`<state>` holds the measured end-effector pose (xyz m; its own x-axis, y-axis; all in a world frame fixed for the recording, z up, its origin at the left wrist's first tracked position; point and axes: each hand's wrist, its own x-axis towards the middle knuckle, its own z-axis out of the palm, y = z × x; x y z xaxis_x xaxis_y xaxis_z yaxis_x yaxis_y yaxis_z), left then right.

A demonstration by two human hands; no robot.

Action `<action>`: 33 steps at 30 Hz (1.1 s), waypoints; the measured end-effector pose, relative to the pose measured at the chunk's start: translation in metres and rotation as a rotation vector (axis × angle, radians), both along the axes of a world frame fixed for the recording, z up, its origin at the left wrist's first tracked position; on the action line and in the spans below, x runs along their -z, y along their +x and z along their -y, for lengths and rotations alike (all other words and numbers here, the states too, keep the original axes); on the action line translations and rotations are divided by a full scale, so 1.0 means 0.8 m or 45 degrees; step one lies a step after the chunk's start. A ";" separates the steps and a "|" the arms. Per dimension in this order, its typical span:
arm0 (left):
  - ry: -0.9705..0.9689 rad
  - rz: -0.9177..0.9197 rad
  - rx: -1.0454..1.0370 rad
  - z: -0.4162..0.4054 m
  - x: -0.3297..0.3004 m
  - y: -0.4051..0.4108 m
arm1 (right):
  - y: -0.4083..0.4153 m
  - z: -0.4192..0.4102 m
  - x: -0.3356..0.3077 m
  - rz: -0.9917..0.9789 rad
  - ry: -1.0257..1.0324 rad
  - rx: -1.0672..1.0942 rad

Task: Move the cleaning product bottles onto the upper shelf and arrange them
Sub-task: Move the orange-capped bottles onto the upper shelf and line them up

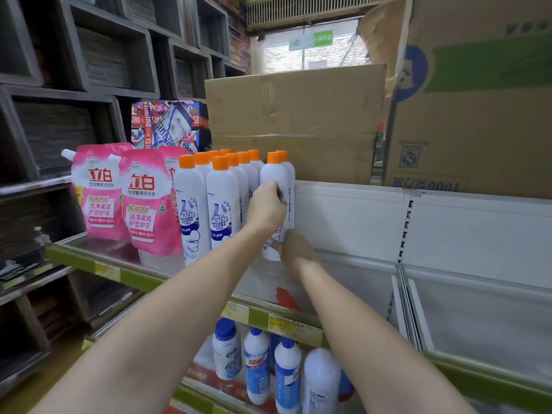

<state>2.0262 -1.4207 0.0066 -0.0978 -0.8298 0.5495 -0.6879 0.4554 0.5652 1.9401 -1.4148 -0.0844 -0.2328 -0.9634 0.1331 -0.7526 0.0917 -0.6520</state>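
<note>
Several white cleaner bottles with orange caps [222,204] stand in rows on the upper shelf [343,282]. My left hand [265,209] grips the front right bottle [273,180] at mid-height. My right hand [297,252] holds the same bottle near its base, fingers wrapped round its lower right side. The bottle stands upright at the right end of the group, with another orange-capped bottle [288,171] close behind it. On the lower shelf stand white bottles with blue caps and labels [257,363].
Pink detergent pouches [143,201] stand left of the bottles. Cardboard boxes [295,121] sit on top behind the shelf's white back panel [352,216]. White dividers [401,297] split the shelf to the right. Dark wooden cubbies [89,70] fill the left wall.
</note>
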 end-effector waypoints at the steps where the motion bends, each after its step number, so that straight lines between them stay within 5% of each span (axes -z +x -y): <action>1: 0.000 0.014 0.004 -0.001 0.000 0.001 | -0.003 -0.002 0.000 -0.065 0.018 -0.012; 17: 0.137 0.225 0.597 -0.059 0.059 -0.168 | -0.218 -0.171 0.001 -0.309 0.010 0.526; 24: 0.077 0.468 0.991 -0.168 0.085 -0.318 | -0.360 -0.342 0.008 -0.365 -0.017 0.917; 33: -0.009 0.498 1.376 -0.362 0.088 -0.490 | -0.492 -0.550 0.022 -0.347 -0.081 1.211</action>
